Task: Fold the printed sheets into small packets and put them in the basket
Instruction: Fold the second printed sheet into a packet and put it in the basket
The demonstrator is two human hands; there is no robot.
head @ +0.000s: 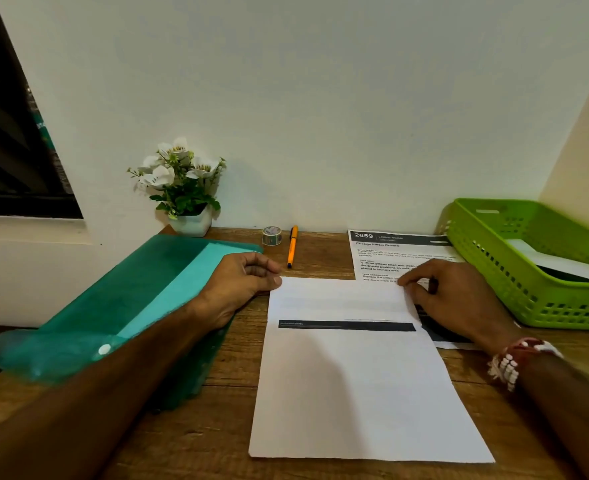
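Wooden counter (244, 362) against a plain pale wall. Left hand (241, 282) pinches the far-left corner of the sheet (355, 393), thumb on top, fingers curled. Right hand (452, 299) pinches the far-right corner likewise. Sheet lies flat between the hands, its far part turned over toward the person as a flap (338, 301), blank side up, flap edge just short of a black printed bar. Judged: thin office paper, very light, limp, slides easily on wood and creases for good once pressed, so hold by the corners and match the edges before flattening. Second printed sheet (390, 252) lies beyond the flap, partly under the right hand, and may drag along. Green basket (494, 265) sits just right of the right hand, top open, paper inside, short path. Green folder (130, 306) lies under the left forearm, just left of the sheet. Pen (292, 246), tape roll (271, 235) and potted flowers (185, 188) are beyond the left hand, by the wall. Bare wood flanks the sheet's near end.
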